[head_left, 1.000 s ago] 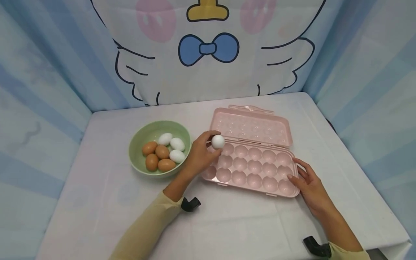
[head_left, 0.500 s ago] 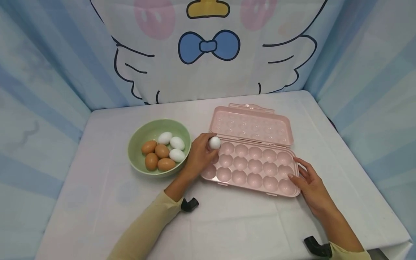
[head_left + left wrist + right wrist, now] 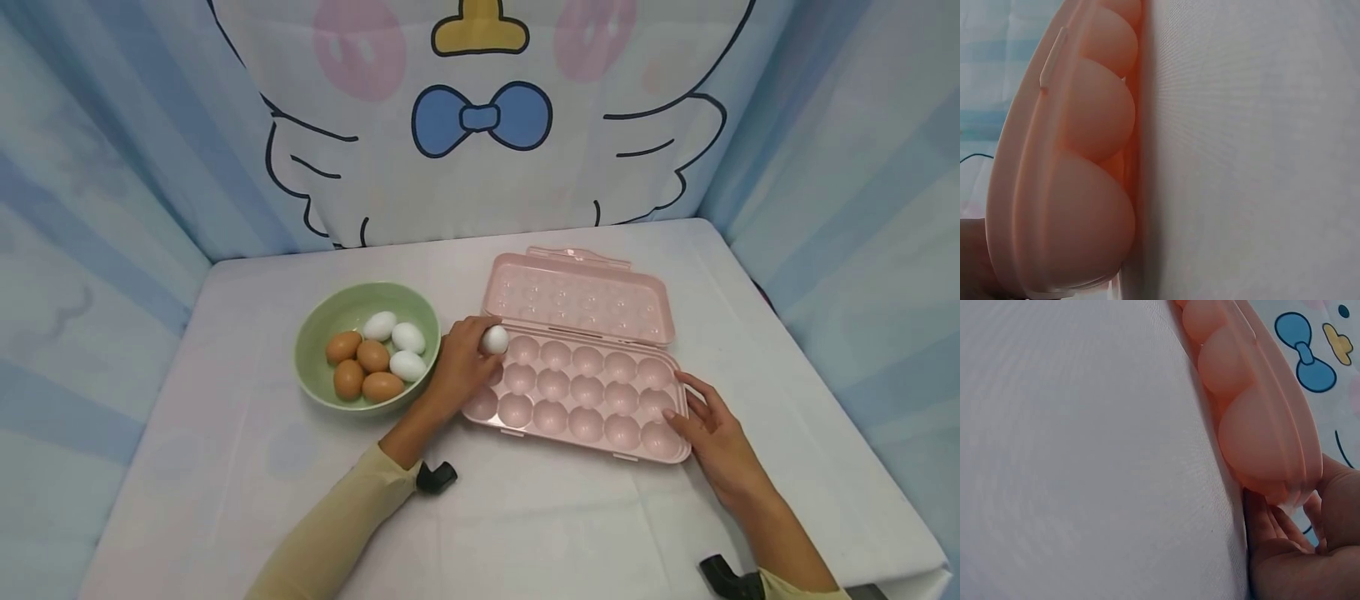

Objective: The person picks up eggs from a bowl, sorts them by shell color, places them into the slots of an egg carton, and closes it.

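Note:
A white egg [image 3: 495, 339] is pinched between the left hand's [image 3: 461, 367] thumb and fingers, low at the back left corner cup of a pink plastic egg box [image 3: 586, 391]. The box lies with its lid folded back, and its visible cups hold nothing. At its right end the right hand [image 3: 716, 442] grips the edge, thumb on the rim and fingers along the outside. The right wrist view has the same hand [image 3: 1304, 569] at the box end. Rounded cup undersides of the egg box [image 3: 1085, 106] fill much of the left wrist view, where the egg is hidden.
A green bowl [image 3: 315, 379] with several brown eggs [image 3: 348, 380] and 3 white eggs [image 3: 407, 366] stands left of the box, close to the left forearm. White cloth [image 3: 525, 525] covers the table. Patterned curtains [image 3: 480, 192] enclose the back and sides.
The left hand has brought the white egg down and slightly left to the corner cup. The right hand keeps its hold on the box edge.

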A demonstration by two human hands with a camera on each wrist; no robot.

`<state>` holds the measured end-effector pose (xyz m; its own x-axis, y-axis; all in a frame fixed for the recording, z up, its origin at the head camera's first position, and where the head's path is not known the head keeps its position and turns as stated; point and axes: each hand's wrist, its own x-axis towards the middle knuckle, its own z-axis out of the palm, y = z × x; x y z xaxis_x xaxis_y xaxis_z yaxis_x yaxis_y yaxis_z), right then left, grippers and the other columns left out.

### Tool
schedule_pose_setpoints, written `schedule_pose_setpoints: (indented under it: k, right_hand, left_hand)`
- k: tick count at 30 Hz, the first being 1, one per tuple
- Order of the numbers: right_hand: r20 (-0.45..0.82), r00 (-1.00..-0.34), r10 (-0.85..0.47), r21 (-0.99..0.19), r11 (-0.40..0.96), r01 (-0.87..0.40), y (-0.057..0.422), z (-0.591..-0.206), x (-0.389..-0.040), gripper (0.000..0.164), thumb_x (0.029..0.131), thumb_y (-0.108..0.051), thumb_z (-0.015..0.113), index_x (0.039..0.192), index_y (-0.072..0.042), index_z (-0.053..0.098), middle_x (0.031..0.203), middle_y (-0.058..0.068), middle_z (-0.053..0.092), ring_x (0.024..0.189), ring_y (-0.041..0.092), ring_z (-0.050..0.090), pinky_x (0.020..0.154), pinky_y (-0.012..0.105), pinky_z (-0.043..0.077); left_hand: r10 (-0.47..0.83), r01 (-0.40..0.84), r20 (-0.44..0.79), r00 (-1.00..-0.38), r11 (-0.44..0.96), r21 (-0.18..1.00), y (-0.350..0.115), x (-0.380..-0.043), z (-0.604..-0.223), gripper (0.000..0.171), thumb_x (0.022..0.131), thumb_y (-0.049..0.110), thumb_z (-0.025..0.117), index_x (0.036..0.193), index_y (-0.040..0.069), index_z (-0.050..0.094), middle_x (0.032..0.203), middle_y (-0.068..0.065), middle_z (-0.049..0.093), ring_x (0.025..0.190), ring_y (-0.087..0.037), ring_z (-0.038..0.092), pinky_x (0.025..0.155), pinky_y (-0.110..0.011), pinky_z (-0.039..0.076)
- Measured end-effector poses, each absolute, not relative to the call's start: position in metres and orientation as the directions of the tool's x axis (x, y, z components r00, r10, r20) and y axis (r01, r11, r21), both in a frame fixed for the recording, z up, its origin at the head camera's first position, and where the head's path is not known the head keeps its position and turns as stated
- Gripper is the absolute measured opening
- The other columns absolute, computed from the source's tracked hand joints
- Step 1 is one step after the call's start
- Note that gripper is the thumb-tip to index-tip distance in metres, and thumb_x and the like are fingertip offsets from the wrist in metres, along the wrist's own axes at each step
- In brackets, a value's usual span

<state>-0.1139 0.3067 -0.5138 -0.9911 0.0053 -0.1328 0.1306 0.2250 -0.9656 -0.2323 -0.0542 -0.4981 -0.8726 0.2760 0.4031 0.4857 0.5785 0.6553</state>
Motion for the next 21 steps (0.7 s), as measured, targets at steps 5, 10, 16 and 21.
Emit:
schedule_pose_setpoints:
  k: [5, 10, 16, 21]
  right_hand:
    - [-0.131, -0.991, 0.013, -0.960, 0.249, 0.130, 0.3064, -0.5141, -0.1146, 0.070, 0.106, -0.028, 0.063, 0.164, -0.025, 0.025, 0.164, 0.028, 0.023, 0.126, -0.002, 0.047, 0.092, 0.012, 0.048]
    - [-0.122, -0.992, 0.013, -0.963, 0.242, 0.122, 0.3074, -0.5141, -0.1119, 0.069, 0.106, -0.025, 0.063, 0.164, -0.024, 0.027, 0.163, 0.030, 0.023, 0.124, -0.005, 0.047, 0.092, 0.012, 0.048]
    - [-0.142, -0.990, 0.019, -0.957, 0.253, 0.142, 0.3080, -0.5127, -0.1131, 0.071, 0.105, -0.027, 0.064, 0.164, -0.024, 0.025, 0.165, 0.028, 0.021, 0.133, 0.005, 0.044, 0.092, 0.011, 0.046]
    - [-0.179, -0.984, 0.023, -0.949, 0.260, 0.179, 0.3079, -0.5119, -0.1160, 0.074, 0.105, -0.030, 0.064, 0.165, -0.025, 0.022, 0.166, 0.026, 0.020, 0.147, 0.031, 0.035, 0.092, 0.009, 0.045]
  left_hand:
    - [0.280, 0.472, 0.383, -0.880, 0.592, 0.653, -0.0553, -0.2329, -0.4983, 0.051, 0.084, 0.006, 0.085, 0.131, 0.002, 0.065, 0.122, -0.014, 0.069, 0.109, -0.033, 0.059, 0.094, -0.049, 0.046]
    - [0.305, 0.489, 0.385, -0.871, 0.610, 0.623, -0.0546, -0.2326, -0.5004, 0.046, 0.085, 0.006, 0.083, 0.128, 0.003, 0.066, 0.122, -0.011, 0.069, 0.109, -0.031, 0.061, 0.092, -0.049, 0.047]
    - [0.324, 0.503, 0.388, -0.863, 0.612, 0.610, -0.0557, -0.2322, -0.4997, 0.042, 0.088, 0.004, 0.080, 0.127, 0.002, 0.066, 0.123, -0.012, 0.068, 0.110, -0.031, 0.061, 0.092, -0.050, 0.048]
    - [0.314, 0.494, 0.385, -0.868, 0.620, 0.609, -0.0557, -0.2310, -0.4995, 0.044, 0.089, 0.005, 0.079, 0.131, 0.001, 0.066, 0.134, -0.015, 0.058, 0.114, -0.031, 0.064, 0.095, -0.049, 0.047]
